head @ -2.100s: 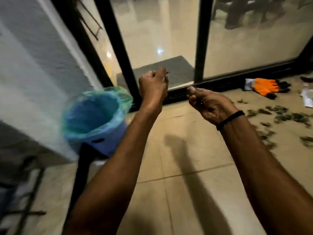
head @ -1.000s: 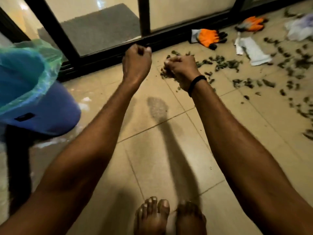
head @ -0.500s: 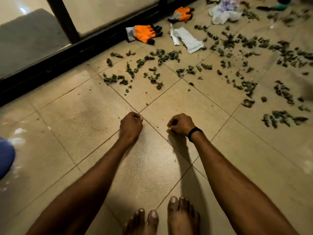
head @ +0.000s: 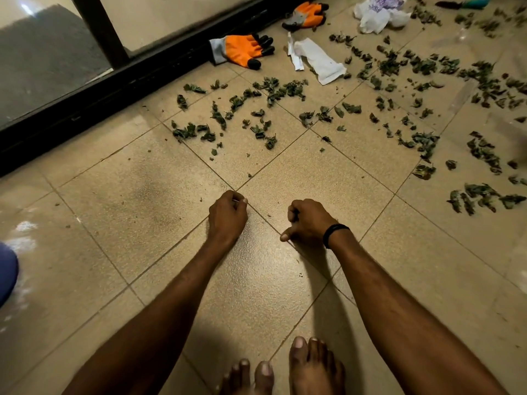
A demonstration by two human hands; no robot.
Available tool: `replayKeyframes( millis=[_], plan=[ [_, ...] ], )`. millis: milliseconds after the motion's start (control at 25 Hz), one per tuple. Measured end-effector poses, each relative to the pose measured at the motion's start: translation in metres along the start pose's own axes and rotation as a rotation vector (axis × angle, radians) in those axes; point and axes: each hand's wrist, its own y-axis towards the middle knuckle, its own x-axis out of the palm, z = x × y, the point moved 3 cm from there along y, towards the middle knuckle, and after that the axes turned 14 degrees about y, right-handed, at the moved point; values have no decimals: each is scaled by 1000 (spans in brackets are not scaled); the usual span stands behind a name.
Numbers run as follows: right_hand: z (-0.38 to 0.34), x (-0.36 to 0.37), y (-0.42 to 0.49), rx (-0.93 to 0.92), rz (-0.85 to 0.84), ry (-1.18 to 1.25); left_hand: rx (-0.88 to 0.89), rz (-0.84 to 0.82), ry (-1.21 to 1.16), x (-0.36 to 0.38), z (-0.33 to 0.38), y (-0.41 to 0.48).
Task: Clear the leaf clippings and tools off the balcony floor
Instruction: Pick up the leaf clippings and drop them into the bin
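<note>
1. Left hand [head: 228, 215]: fingers curled into a fist, thumb against the index finger, low over the tile floor [head: 142, 223] at a grout crossing. Nothing shows in the grip.
2. Right hand [head: 309, 222]: fingers curled under as well, thumb stuck out to the left with its tip down at the floor. Nothing shows in the grip. There's a black wristband [head: 334, 234] on that wrist.
3. The hands are apart, side by side, on tiles nearer the body than the leaves. Neither touches a leaf.
4. Leaf clippings [head: 273, 91]: on the floor ahead of the hands, in loose clumps from near the door track across to the right edge.
5. Orange glove [head: 242, 51] lies flat against the black door track [head: 85, 109]. A second orange glove [head: 306, 14] is farther along the same track.
6. White paper packet [head: 319, 62] is just right of the first glove, among clippings. A crumpled white bag [head: 376, 15] sits beyond it.
7. Tool [head: 470, 3] with a teal handle is at the top right edge, partly cut off. Can't tell the type.
8. Blue bin [head: 7, 272]: only an edge shows at far left, well apart from the leaves.
9. Bare feet [head: 310, 369] are at the bottom edge.
</note>
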Motion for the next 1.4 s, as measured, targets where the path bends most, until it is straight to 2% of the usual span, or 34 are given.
replayKeyframes(
  millis=[480, 760, 1000, 1080, 1200, 1280, 1400],
  plan=[
    [-42, 17, 54, -126, 333, 153, 2, 77, 38, 3, 3, 32],
    [-73, 25, 101, -311, 394, 291, -91, 219, -8, -4, -3, 71],
    [-82, 32, 123, -424, 488, -5, -105, 251, -50, -4, -1, 94],
    [-74, 14, 121, -356, 587, 159, -73, 243, -69, 3, 4, 100],
    [-38, -39, 110, -192, 834, 412, 11, 218, -75, 13, 18, 106],
    [-7, -78, 108, -73, 920, 403, 71, 191, -60, 23, 32, 112],
    [24, -113, 118, 34, 854, 265, 133, 122, 22, 42, 53, 120]
  ],
)
